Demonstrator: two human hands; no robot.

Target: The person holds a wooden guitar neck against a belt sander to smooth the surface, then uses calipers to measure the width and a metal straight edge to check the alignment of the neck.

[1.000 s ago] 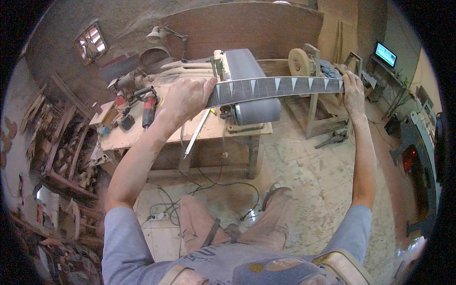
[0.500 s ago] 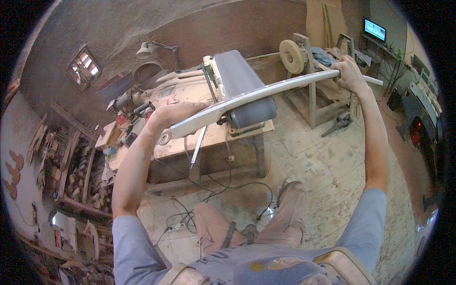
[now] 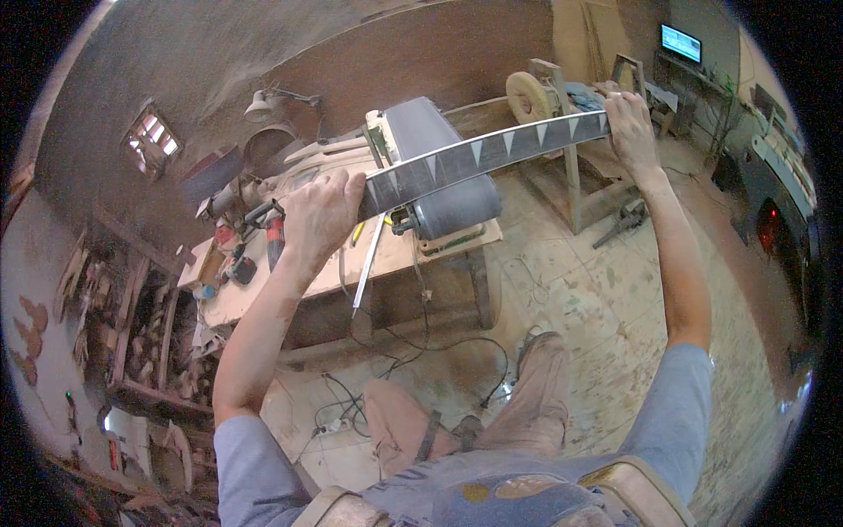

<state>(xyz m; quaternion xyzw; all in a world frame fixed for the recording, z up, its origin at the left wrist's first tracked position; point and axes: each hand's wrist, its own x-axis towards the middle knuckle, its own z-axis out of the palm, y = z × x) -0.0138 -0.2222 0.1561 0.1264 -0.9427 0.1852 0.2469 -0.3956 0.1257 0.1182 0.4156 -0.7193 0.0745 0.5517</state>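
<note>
Between my hands I hold a guitar neck (image 3: 479,156), its dark fingerboard with white triangular inlays turned toward me. My left hand (image 3: 320,211) is closed around its left end. My right hand (image 3: 630,132) grips the far right end, fingers over the top. Behind the neck stands a belt sander (image 3: 421,123) with a wide grey belt, its roller (image 3: 461,206) showing below the neck. I cannot tell whether neck and belt touch. A red and black tool (image 3: 275,237) lies on the bench beside my left wrist.
The wooden workbench (image 3: 255,303) carries the sander, a narrow white strip (image 3: 369,263) and a desk lamp (image 3: 259,105). Cables (image 3: 421,351) lie on the floor near my feet. A stand with a round buffing wheel (image 3: 531,98) is beyond. Wood pieces (image 3: 176,325) fill a rack at left.
The neck has rolled over, from its pale edge to its inlaid fingerboard facing me. My left hand has moved from beneath to on top of its end; my right hand shifted slightly left.
</note>
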